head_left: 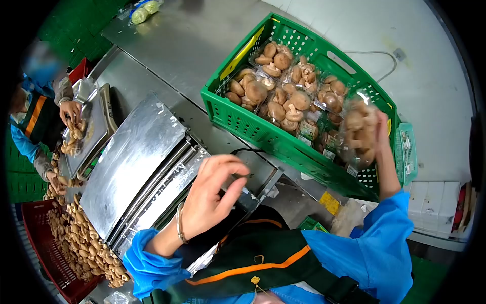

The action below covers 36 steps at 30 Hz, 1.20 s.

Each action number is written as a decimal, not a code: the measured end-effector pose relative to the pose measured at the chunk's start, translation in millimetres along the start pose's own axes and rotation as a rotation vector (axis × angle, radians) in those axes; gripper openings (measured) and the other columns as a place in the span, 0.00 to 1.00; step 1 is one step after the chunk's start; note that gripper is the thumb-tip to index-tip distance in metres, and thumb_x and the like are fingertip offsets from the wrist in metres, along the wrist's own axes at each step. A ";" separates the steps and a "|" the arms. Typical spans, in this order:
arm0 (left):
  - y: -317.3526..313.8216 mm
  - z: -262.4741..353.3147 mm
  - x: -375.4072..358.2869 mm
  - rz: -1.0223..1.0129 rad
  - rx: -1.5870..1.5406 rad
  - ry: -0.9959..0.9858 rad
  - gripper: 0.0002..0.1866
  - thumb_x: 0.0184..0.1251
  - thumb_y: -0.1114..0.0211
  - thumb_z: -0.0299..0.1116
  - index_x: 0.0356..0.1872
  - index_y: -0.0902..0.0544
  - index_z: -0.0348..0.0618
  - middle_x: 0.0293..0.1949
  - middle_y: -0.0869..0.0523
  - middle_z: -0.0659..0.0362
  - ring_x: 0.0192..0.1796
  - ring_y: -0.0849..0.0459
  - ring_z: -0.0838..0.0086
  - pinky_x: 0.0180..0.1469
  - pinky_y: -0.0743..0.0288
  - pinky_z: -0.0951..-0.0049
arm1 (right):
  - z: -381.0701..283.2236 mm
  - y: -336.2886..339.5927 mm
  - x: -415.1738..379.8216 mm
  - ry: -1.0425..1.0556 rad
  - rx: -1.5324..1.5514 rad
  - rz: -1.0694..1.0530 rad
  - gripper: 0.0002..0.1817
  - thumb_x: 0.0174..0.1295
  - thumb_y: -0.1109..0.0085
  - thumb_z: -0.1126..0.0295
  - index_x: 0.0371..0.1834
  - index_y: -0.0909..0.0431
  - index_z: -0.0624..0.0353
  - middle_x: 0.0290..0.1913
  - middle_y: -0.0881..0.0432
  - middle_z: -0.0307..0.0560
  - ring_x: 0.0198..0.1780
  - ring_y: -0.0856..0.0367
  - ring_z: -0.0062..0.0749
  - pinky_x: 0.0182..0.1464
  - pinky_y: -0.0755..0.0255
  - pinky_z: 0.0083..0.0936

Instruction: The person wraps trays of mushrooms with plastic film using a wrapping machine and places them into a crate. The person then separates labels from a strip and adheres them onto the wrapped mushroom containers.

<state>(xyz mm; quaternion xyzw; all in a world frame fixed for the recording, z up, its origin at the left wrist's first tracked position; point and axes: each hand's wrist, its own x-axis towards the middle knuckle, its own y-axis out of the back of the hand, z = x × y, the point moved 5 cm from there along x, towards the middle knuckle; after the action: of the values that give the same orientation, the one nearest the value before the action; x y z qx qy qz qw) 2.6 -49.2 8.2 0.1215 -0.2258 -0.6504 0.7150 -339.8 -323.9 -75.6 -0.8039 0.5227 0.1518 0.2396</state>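
My right hand [383, 136] grips a clear plastic pack of mushrooms [359, 133], slightly blurred, over the right end of a green crate [243, 119]. Inside the crate lie several similar mushroom packs [288, 104], some with labels showing. My left hand [212, 190] is raised beside a metal wrapping machine [136, 157], its fingers loosely curved and apart from the thumb, with nothing between them. A bracelet circles that wrist.
On the left, a co-worker's hands [72, 112] handle mushrooms at a scale [96, 134]. A dark red crate [38, 243] and a heap of loose mushrooms [81, 243] are at lower left. Wrapped green vegetables [144, 11] lie at the back. A small green basket [406, 152] stands right of the crate.
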 end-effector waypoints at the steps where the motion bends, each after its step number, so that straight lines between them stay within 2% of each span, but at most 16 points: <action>1: 0.7 -2.1 -14.3 0.007 0.030 0.053 0.09 0.57 0.39 0.24 0.39 0.23 0.41 0.46 0.24 0.53 0.49 0.27 0.61 0.53 0.34 0.68 | 4.7 -0.5 -4.7 -0.027 0.002 0.001 0.31 0.57 0.58 0.41 0.53 0.31 0.53 0.50 0.25 0.46 0.50 0.25 0.38 0.58 0.34 0.40; 2: 2.9 -2.1 -26.9 0.012 0.064 0.101 0.08 0.57 0.39 0.24 0.38 0.23 0.40 0.45 0.24 0.53 0.49 0.26 0.61 0.52 0.33 0.70 | 38.5 8.5 8.4 0.083 -0.065 0.081 0.27 0.56 0.54 0.45 0.50 0.29 0.52 0.49 0.25 0.44 0.49 0.25 0.35 0.54 0.33 0.36; 4: -9.4 -34.5 2.2 0.076 0.074 0.068 0.07 0.57 0.39 0.23 0.38 0.23 0.40 0.45 0.24 0.53 0.48 0.26 0.61 0.51 0.33 0.69 | 42.4 -9.0 56.7 -0.309 -0.109 0.173 0.26 0.54 0.48 0.45 0.50 0.28 0.50 0.49 0.25 0.40 0.48 0.27 0.28 0.49 0.32 0.32; 7: 10.6 -14.5 9.9 0.095 0.171 0.005 0.09 0.53 0.38 0.21 0.37 0.22 0.40 0.42 0.23 0.53 0.47 0.26 0.60 0.49 0.34 0.66 | 93.6 1.5 93.2 -0.229 0.006 0.117 0.35 0.51 0.44 0.44 0.57 0.35 0.54 0.53 0.28 0.47 0.50 0.29 0.39 0.51 0.33 0.34; 10: 9.5 13.9 71.5 -0.007 0.185 -0.199 0.15 0.55 0.38 0.26 0.45 0.26 0.38 0.46 0.24 0.51 0.50 0.27 0.55 0.53 0.34 0.65 | 56.5 -21.9 44.4 -0.196 -0.340 0.343 0.43 0.50 0.41 0.45 0.64 0.45 0.58 0.60 0.35 0.54 0.57 0.33 0.48 0.58 0.39 0.38; 15: -106.4 -27.4 206.9 -0.244 0.493 -0.254 0.37 0.58 0.41 0.50 0.65 0.41 0.45 0.65 0.42 0.48 0.68 0.47 0.52 0.64 0.48 0.48 | 51.1 -44.2 38.9 0.639 -1.253 0.241 0.48 0.50 0.39 0.49 0.68 0.54 0.60 0.67 0.55 0.67 0.69 0.58 0.60 0.67 0.59 0.48; 17: -153.7 -58.8 234.2 -0.499 0.849 -0.375 0.43 0.52 0.41 0.59 0.68 0.45 0.53 0.69 0.50 0.50 0.71 0.55 0.51 0.64 0.53 0.43 | 40.3 -67.4 20.1 0.599 -1.526 0.018 0.44 0.54 0.43 0.48 0.69 0.52 0.57 0.68 0.57 0.66 0.70 0.60 0.61 0.67 0.60 0.49; 21: -167.9 -63.5 218.5 -0.972 0.958 -0.175 0.45 0.42 0.35 0.57 0.66 0.41 0.66 0.71 0.54 0.52 0.71 0.54 0.52 0.63 0.50 0.48 | 61.0 -50.6 16.5 0.428 -1.620 -0.140 0.38 0.59 0.52 0.47 0.69 0.51 0.54 0.70 0.59 0.62 0.70 0.65 0.61 0.66 0.61 0.51; 24: -172.1 -74.0 214.6 -0.943 0.961 -0.231 0.45 0.39 0.33 0.55 0.66 0.40 0.68 0.71 0.55 0.53 0.71 0.54 0.51 0.64 0.52 0.51 | 74.3 -50.2 29.5 0.450 -1.650 -0.127 0.37 0.61 0.56 0.47 0.69 0.51 0.54 0.70 0.57 0.61 0.71 0.66 0.58 0.66 0.63 0.53; 27: -148.9 -44.3 219.2 -0.884 0.815 -0.166 0.39 0.46 0.35 0.49 0.64 0.36 0.57 0.66 0.41 0.51 0.68 0.44 0.56 0.61 0.44 0.56 | 27.6 -76.3 21.9 0.279 -1.853 -0.128 0.33 0.62 0.56 0.50 0.66 0.45 0.58 0.69 0.52 0.62 0.70 0.61 0.58 0.65 0.60 0.53; 29: -113.3 -32.7 191.1 -0.540 0.306 -0.201 0.33 0.52 0.36 0.41 0.60 0.34 0.45 0.55 0.28 0.51 0.59 0.32 0.58 0.55 0.35 0.63 | -13.4 -95.4 53.9 0.794 -1.531 -0.004 0.31 0.61 0.53 0.53 0.64 0.41 0.60 0.68 0.49 0.61 0.69 0.52 0.53 0.65 0.59 0.54; 30: -78.7 -7.7 153.8 -0.294 0.344 -0.466 0.30 0.53 0.37 0.35 0.58 0.34 0.41 0.45 0.25 0.51 0.48 0.26 0.58 0.48 0.31 0.66 | -19.9 -112.8 75.5 0.789 -1.400 -0.005 0.32 0.61 0.55 0.51 0.64 0.42 0.59 0.69 0.51 0.60 0.70 0.54 0.51 0.66 0.61 0.52; 31: -50.6 9.3 112.4 -0.293 0.407 -0.435 0.32 0.52 0.36 0.34 0.60 0.36 0.43 0.41 0.25 0.52 0.42 0.26 0.59 0.46 0.31 0.64 | -19.7 -126.6 91.6 0.783 -1.273 -0.009 0.33 0.62 0.57 0.48 0.65 0.43 0.59 0.70 0.52 0.59 0.71 0.56 0.49 0.67 0.64 0.50; 33: -5.9 24.4 21.7 -0.591 0.587 -0.234 0.40 0.48 0.33 0.35 0.64 0.41 0.44 0.40 0.25 0.51 0.41 0.25 0.60 0.43 0.30 0.64 | 28.4 -128.3 146.8 0.609 -1.676 0.074 0.35 0.62 0.62 0.45 0.66 0.45 0.59 0.71 0.55 0.58 0.72 0.60 0.47 0.69 0.68 0.47; 35: 25.4 21.8 -95.7 -1.014 0.078 0.114 0.42 0.52 0.34 0.41 0.67 0.45 0.44 0.28 0.23 0.50 0.30 0.22 0.56 0.35 0.27 0.63 | 45.4 -163.7 151.8 0.300 -1.920 0.091 0.39 0.62 0.69 0.40 0.68 0.48 0.57 0.72 0.60 0.56 0.73 0.68 0.44 0.70 0.75 0.41; 36: 45.2 44.2 -124.0 -0.851 -0.444 0.187 0.32 0.60 0.39 0.43 0.62 0.40 0.41 0.20 0.26 0.55 0.20 0.26 0.65 0.25 0.31 0.68 | 18.5 -176.8 154.4 0.219 -2.010 0.053 0.41 0.60 0.65 0.39 0.69 0.50 0.57 0.72 0.59 0.54 0.73 0.66 0.44 0.70 0.73 0.42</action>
<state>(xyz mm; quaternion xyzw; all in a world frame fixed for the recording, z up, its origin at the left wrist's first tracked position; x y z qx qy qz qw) 14.4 83.8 47.3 0.1055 0.0530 -0.9037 0.4116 -115.3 -372.5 -127.5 -0.6307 0.1895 0.4524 -0.6014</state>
